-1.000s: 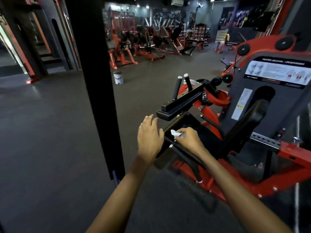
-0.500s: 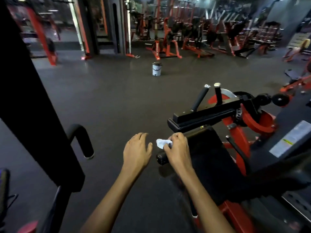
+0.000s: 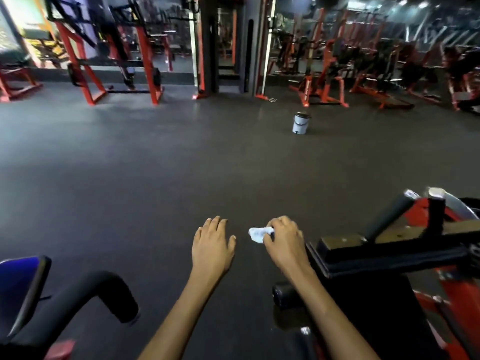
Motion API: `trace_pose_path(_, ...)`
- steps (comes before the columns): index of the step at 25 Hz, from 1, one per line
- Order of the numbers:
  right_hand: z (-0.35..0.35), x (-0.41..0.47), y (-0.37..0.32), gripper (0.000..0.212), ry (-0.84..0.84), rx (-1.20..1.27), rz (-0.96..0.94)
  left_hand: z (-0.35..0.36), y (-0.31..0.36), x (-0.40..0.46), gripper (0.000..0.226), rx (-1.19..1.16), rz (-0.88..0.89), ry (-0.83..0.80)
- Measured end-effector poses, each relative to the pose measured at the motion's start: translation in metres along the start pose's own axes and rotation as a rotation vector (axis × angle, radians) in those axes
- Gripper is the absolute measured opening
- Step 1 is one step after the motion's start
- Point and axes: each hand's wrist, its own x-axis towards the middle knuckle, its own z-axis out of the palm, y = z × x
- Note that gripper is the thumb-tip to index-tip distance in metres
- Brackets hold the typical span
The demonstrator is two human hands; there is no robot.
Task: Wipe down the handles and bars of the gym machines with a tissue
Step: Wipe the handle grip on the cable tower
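My right hand [image 3: 284, 241] is closed around a crumpled white tissue [image 3: 259, 233], held in the air over the floor, clear of the machine. The round black handle end [image 3: 284, 297] of the red and black machine lies below my right forearm. My left hand [image 3: 213, 245] hovers to the left, fingers apart and holding nothing. Two upright black grips [image 3: 389, 216] stand on the machine's black pad bar [image 3: 389, 253] at right. A curved black handle [image 3: 104, 294] of another machine sits at lower left.
A blue padded seat [image 3: 18, 284] sits at the lower left edge. A small white bucket [image 3: 300, 123] stands on the dark rubber floor ahead. Red racks [image 3: 109, 61] and machines [image 3: 322, 81] line the back, around a central column [image 3: 228, 42].
The view has swung left and up. My right hand has lifted off the black handle end with the tissue. The left hand stays open beside it.
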Motion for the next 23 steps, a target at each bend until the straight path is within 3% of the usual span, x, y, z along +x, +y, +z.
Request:
trace_pose_path(7,0.056,0.147,-0.051,0.02,-0.128,0.068,-0.176,-0.008,-0.043,0.113,0.048,0.026,-0.239,0.088)
trace_pose_path(15,0.155,0.309,-0.149,0.018,-0.301,0.173,-0.526,-0.009,-0.142,0.224,0.049,0.087,-0.603,0.146)
trace_pose_path(23,0.242,0.421,-0.29,0.014,-0.417,0.242,-0.845,-0.048,-0.258,0.319,0.047,0.1,-0.878,0.331)
